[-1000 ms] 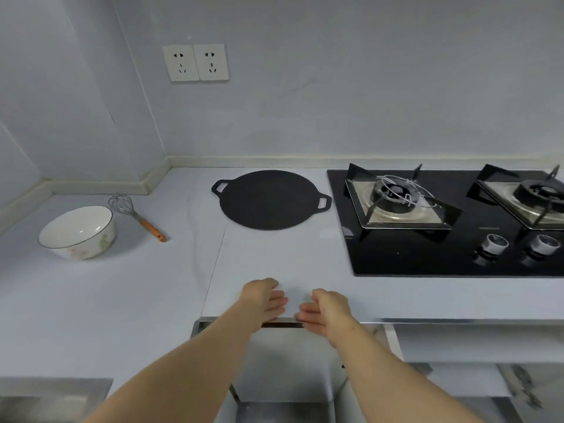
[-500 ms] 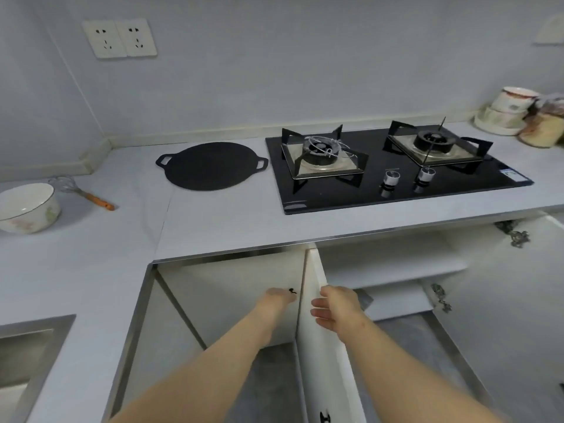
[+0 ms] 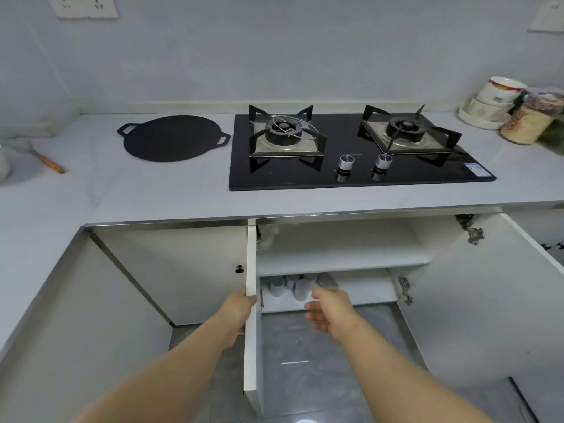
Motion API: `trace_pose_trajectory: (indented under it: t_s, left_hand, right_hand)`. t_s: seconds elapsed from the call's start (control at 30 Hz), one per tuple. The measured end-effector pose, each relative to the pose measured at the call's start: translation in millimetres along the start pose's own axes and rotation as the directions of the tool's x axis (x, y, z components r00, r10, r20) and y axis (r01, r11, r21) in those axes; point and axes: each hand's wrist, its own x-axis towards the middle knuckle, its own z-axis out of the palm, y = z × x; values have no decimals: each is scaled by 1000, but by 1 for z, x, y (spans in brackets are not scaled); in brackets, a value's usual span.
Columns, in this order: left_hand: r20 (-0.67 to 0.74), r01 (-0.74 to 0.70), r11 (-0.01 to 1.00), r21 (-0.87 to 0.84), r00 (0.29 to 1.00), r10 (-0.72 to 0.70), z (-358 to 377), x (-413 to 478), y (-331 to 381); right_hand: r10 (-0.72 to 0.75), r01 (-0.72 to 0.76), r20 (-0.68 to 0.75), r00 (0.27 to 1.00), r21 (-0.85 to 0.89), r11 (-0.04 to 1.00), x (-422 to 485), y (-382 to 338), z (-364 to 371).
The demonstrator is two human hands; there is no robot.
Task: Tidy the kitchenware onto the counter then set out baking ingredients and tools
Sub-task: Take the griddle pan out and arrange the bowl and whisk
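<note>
The cabinet under the counter stands open. My left hand (image 3: 239, 311) holds the edge of the left cabinet door (image 3: 251, 303), seen edge-on. My right hand (image 3: 328, 309) reaches into the opening with fingers relaxed, holding nothing, just in front of several grey-white containers (image 3: 290, 288) on the lower shelf. The upper shelf (image 3: 341, 257) looks bare. On the counter lie a black flat griddle pan (image 3: 172, 138) and a whisk with an orange handle (image 3: 45, 160) at far left.
A black two-burner gas hob (image 3: 351, 148) sits in the white counter (image 3: 152, 193). Stacked bowls (image 3: 494, 102) and a filled jar (image 3: 528, 123) stand at the far right. The right cabinet door (image 3: 494, 300) is swung wide open. Grey floor shows below.
The view dropped and shifted right. The left door swung further open, showing the shelves and containers. My left hand stayed on the door edge while my right hand left it and reached inward.
</note>
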Motion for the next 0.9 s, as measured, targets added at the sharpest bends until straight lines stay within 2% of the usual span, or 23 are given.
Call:
trace_pose_trajectory:
  t_s: [0.17,0.4,0.7,0.8,0.9]
  left_hand:
    - [-54,0,997,-80,999,-4,38,-8,5]
    - [-72,90,965,-246,991,-111,95,-2,34]
    - [-99,165,883,-440,968,-230,169,34,97]
    - [-89,132,840,-527,974,-209,184,48,112]
    - [-147,25,852,-523,982,-120,197,63,115]
  right_hand:
    - [-27,27,17,1000,-24,999,7,-6,-39]
    - [0,3,-38,999,83,997,23,-3,-87]
    - [5,69,-282,959,253,965,66,-26,-150]
    - [31,58,-282,959,305,951,84,-38,-156]
    - [66,18,-255,965,315,949,103,-53,-157]
